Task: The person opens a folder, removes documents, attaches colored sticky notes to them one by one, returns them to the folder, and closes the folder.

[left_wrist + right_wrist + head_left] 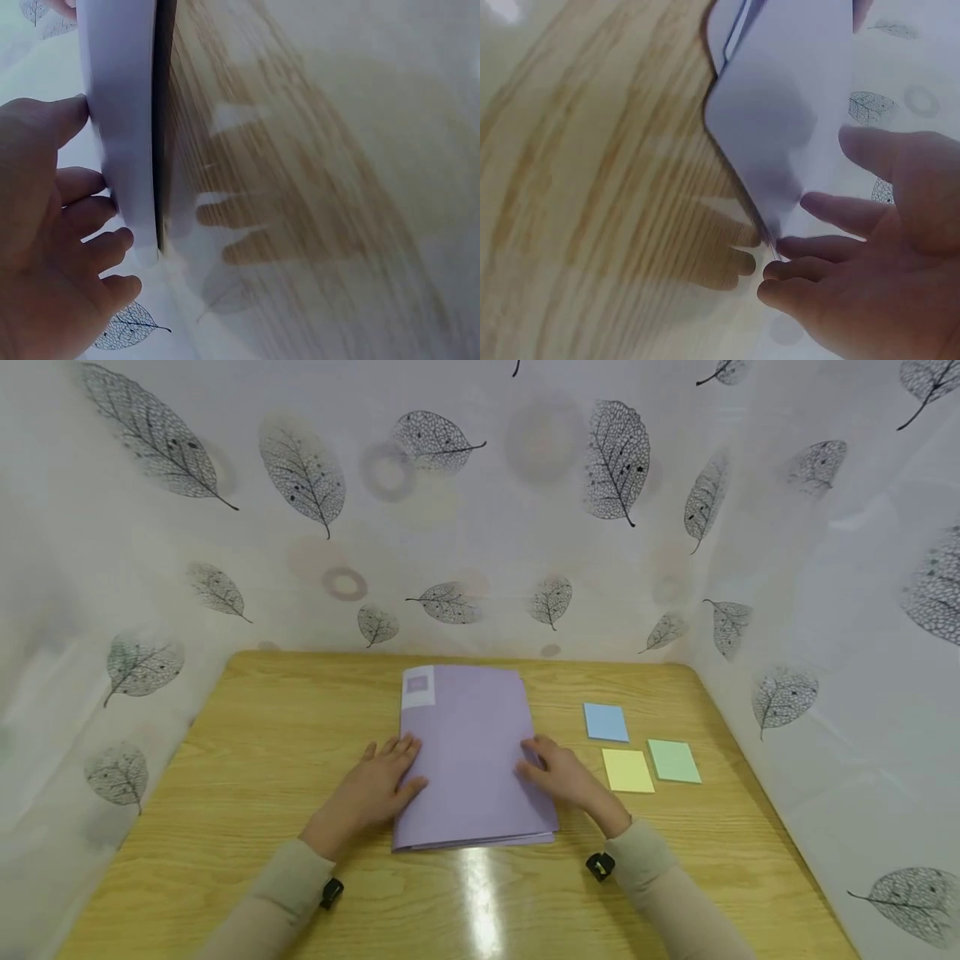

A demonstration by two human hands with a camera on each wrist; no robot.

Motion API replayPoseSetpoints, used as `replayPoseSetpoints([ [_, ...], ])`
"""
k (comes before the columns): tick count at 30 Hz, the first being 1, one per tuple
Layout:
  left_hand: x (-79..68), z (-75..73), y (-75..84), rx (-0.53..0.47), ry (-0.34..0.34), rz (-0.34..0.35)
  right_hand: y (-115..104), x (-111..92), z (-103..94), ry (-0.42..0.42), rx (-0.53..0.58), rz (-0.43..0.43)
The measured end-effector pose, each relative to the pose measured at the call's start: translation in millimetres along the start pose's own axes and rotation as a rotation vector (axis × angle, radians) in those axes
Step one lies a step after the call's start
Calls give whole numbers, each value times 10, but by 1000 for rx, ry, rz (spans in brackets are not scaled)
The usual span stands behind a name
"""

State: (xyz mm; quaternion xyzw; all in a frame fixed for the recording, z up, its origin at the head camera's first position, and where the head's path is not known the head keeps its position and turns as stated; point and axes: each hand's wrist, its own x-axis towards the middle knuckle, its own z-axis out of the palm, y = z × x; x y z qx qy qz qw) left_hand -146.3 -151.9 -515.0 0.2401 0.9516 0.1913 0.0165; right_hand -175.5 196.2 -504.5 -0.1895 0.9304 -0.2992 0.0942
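Note:
A purple folder (472, 760) lies closed on the wooden table, a white label (418, 687) at its upper left corner. My left hand (363, 789) rests along the folder's left edge, thumb toward the cover. In the left wrist view its fingertips (120, 241) touch the thick spine (124, 127). On the opposite side, my right hand (562, 772) has its thumb and index finger at the right edge of the cover. Seen from the right wrist, the fingers (847, 214) are spread loosely beside the cover's edge (761, 135).
Right of the folder lie three pads of sticky notes: blue (606, 722), yellow (627, 771) and green (674, 762). A leaf-patterned curtain (480, 527) surrounds the back and sides of the table (300, 710).

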Motion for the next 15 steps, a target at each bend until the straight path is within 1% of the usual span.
replayPoseSetpoints([
  [2,6,-2,14,21,-8,-5,-20,-3,14,-38,-51,-19],
  [4,9,-6,27,51,-19,-14,-55,-14,23,-70,-104,-18],
  [6,10,-9,45,89,-32,-28,-99,-36,28,-85,-135,-7],
  [10,8,-18,99,166,-63,-42,-172,-72,52,-81,-200,-2],
  [13,13,-18,119,187,-65,-38,-201,-82,70,-71,-242,-13],
  [15,19,-19,112,177,-58,-41,-211,-79,73,-69,-250,-12],
])
